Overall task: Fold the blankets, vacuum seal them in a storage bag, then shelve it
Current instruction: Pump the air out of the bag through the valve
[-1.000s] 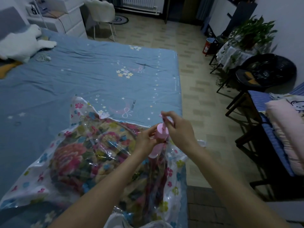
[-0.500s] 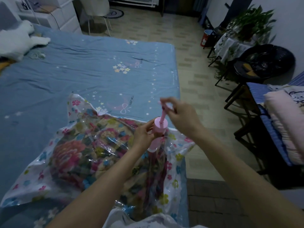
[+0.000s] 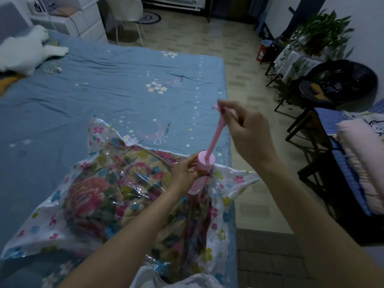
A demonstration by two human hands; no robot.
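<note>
Two hands on one pink hand pump (image 3: 204, 167), centre of the frame! The left hand (image 3: 182, 173) wraps its fingers round the pump's barrel, and the right hand (image 3: 247, 134), above it, clenches the plunger handle with the rod drawn out. The pump stands on one flower-printed storage bag (image 3: 108, 204) holding a floral blanket (image 3: 91, 194), lower centre, on the blue bed (image 3: 104, 90). One pink folded blanket (image 3: 361, 163) lies at the right edge.

Left hand (image 3: 184, 175) gripping pink pump (image 3: 204, 163), right hand (image 3: 247, 134) holding its plunger (image 3: 216, 132), seemingly extended
</note>
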